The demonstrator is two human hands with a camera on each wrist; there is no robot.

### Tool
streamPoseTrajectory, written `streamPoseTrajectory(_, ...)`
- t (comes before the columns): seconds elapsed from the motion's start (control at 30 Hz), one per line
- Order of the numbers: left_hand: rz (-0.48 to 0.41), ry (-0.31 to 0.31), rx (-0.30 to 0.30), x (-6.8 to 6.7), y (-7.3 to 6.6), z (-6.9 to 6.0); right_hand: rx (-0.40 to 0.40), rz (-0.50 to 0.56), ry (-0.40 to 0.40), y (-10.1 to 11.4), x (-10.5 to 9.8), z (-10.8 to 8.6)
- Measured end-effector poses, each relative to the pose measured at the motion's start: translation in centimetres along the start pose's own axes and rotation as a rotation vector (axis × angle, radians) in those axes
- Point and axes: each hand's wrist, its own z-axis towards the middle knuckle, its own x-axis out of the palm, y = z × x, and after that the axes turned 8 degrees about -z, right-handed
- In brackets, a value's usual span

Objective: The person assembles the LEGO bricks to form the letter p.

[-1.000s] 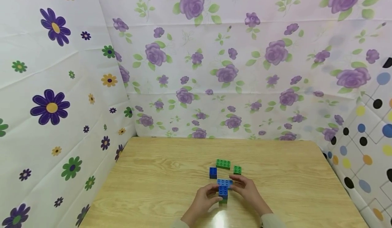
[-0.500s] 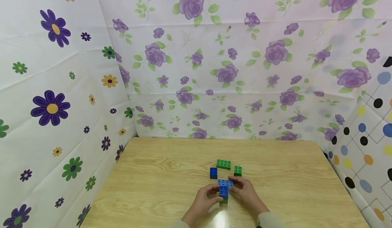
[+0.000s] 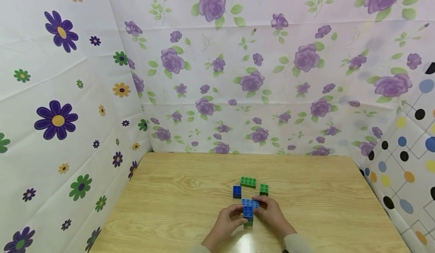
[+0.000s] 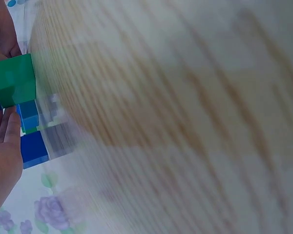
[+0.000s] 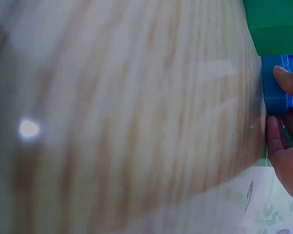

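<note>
Near the front of the table, my left hand (image 3: 225, 222) holds a small stack between thumb and fingers. The stack is a blue toy building brick (image 3: 248, 212) on top of a green brick (image 3: 248, 223); the green one (image 4: 15, 80) shows large in the left wrist view. Just behind the stack lies a light blue long brick (image 3: 250, 203). My right hand (image 3: 273, 214) pinches its right end, the thumb on the near side and fingers at the end. In the right wrist view this light blue brick (image 5: 274, 84) sits low by the tabletop, beside the green brick (image 5: 276, 29).
Behind the hands on the wooden table (image 3: 176, 200) lie a dark blue square brick (image 3: 237, 192), a long green brick (image 3: 248, 182) and a small green brick (image 3: 264, 189). Flower-print cloth (image 3: 251, 83) hangs behind and to the left, dotted cloth (image 3: 404, 158) to the right.
My right hand has shifted slightly left, closing in on the right end of the light blue brick. The left hand and its stack stay nearly still.
</note>
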Motion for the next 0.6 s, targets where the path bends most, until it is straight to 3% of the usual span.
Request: streamPoseTrajectory(0.6, -0.003, -0.007, -0.026, 0.0, 0.1, 0.0, -0.005, -0.006, 0.000, 0.1, -2.2, -1.0)
